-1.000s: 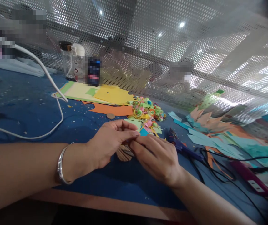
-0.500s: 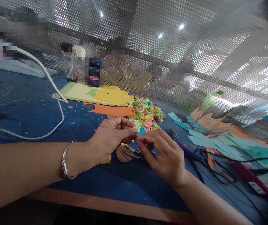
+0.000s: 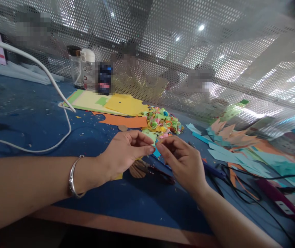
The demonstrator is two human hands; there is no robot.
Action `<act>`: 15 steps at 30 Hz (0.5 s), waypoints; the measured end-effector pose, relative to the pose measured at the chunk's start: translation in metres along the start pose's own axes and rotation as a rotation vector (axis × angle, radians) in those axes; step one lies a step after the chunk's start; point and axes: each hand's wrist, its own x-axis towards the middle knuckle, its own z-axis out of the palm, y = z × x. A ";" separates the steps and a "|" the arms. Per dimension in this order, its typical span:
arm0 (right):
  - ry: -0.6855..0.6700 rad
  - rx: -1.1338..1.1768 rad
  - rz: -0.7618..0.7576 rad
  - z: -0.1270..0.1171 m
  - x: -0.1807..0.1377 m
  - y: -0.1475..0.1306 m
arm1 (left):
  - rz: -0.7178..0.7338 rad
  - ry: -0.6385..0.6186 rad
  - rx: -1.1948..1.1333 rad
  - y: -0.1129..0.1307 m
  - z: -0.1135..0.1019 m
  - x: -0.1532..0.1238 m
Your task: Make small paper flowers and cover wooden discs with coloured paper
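Note:
My left hand [image 3: 124,151] and my right hand [image 3: 185,162] meet fingertip to fingertip a little above the blue table [image 3: 33,120]. Both pinch something very small between thumb and forefinger; it is too small to make out. A silver bangle [image 3: 73,177] circles my left wrist. Under the hands lie a brown ridged paper disc [image 3: 136,169] and dark scissors [image 3: 160,172]. A bit of blue paper [image 3: 157,152] shows just behind the fingertips. Just beyond sits a heap of small colourful paper curls [image 3: 162,123].
Yellow, green and orange paper sheets [image 3: 106,103] lie at the back, with bottles [image 3: 81,69] behind them. A white cable [image 3: 59,100] loops at left. Teal and peach paper cuttings [image 3: 240,148], a glue gun [image 3: 211,168] and black cords [image 3: 253,193] crowd the right. A perforated metal screen [image 3: 188,51] closes the rear.
My right hand has lifted off the table and moved up and right, uncovering the paper disc and scissors. My left hand rose slightly. Both still pinch at the fingertips.

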 end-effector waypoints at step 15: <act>-0.080 0.101 0.012 -0.009 0.003 0.000 | 0.105 -0.339 0.248 0.011 -0.012 0.009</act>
